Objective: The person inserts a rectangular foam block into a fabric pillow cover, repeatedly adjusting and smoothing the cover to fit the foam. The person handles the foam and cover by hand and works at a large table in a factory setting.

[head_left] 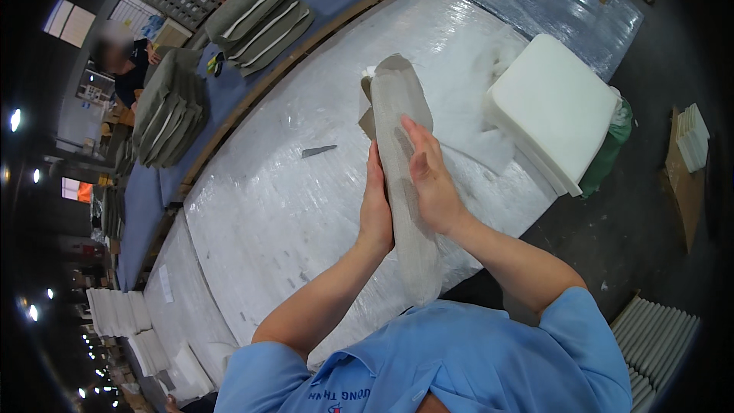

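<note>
"Where to find the cushion (401, 206)?"
"Mid-frame, pressed between left hand (375, 206) and right hand (437, 187)."
"Fingers (420, 138) curled round?"
"No, straight, flat against its sides."
"And upper right?"
"White pad (554, 95) at table edge (524, 210)."

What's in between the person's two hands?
In the head view, a long beige fabric piece is between the left hand and the right hand, touching both.

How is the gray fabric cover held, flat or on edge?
On edge: the gray fabric cover turns its narrow side to the camera, between the left hand and right hand, palms facing.
</note>
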### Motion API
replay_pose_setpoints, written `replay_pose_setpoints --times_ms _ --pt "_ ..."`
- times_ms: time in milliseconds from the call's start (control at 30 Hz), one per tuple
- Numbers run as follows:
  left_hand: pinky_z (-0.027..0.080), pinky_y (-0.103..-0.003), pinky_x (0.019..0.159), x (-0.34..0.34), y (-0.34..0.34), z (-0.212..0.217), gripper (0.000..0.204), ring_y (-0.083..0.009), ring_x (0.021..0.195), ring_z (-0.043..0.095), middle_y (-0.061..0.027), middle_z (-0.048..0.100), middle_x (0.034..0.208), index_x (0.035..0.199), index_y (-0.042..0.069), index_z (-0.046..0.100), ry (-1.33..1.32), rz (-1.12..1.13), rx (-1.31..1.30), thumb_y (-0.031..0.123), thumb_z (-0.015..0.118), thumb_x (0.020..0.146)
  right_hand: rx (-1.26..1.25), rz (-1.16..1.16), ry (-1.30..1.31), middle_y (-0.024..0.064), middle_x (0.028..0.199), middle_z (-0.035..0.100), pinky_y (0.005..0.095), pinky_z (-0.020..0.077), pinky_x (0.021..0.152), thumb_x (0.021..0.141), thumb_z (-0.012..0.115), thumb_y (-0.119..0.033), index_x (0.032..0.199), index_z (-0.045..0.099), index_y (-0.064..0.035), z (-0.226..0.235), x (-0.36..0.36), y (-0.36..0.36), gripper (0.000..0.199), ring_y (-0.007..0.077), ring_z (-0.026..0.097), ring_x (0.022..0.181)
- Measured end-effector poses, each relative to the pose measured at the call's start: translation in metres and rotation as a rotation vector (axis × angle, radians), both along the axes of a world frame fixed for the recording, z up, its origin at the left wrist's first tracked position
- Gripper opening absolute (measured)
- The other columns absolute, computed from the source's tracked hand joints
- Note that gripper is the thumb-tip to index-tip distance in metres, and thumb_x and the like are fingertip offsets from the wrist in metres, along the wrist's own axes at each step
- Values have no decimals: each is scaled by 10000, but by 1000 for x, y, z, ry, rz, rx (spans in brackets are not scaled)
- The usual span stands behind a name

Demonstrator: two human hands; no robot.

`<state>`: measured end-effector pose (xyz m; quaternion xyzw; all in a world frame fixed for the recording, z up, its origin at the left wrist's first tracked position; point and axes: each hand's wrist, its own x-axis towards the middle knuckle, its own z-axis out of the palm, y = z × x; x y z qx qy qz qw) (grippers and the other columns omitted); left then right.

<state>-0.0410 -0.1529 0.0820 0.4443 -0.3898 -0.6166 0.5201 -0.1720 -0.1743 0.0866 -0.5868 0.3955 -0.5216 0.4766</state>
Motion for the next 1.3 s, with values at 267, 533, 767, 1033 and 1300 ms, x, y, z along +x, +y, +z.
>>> replay_pose_setpoints --times_ms 267,533,767,1033,1300 --pt "199 -393 1343 -5 0 -7 777 -284 1662 198 -127 163 1818 1767 111 102 -65 26 -54 560 311 1168 -188 -88 471 422 1646 236 617 294 1242 1073 554 -597 1685 358 -57 10 20 12 839 602 307 1512" --pt "198 -392 1343 1 -9 -13 794 -283 1660 207 -135 176 1813 1762 84 110 24 71 -89 538 359 1160 -69 42 238 345 1700 229 531 262 1284 1150 406 -549 1717 287 -66 5 12 -3 754 489 294 1563" --pt "186 -390 1343 -1 -21 -3 720 -293 1668 180 -164 163 1818 1752 36 125 33 68 -2 430 335 1186 97 -10 106 327 1740 164 492 215 1314 1165 360 -550 1743 207 -93 -9 12 -53 753 465 211 1625" --pt "165 -392 1349 1 -24 -21 736 -284 1684 108 -135 71 1835 1773 152 5 130 15 -89 540 242 1194 -52 85 555 372 1753 66 572 131 1327 1139 368 -634 1757 177 -132 19 31 -48 819 538 87 1641" --pt "124 -406 1360 5 19 -8 731 -292 1688 71 -128 33 1841 1770 125 25 -58 17 -32 521 245 1196 7 227 218 282 1806 43 521 86 1346 1130 325 -678 1752 181 -89 -8 -8 -2 869 426 16 1686"
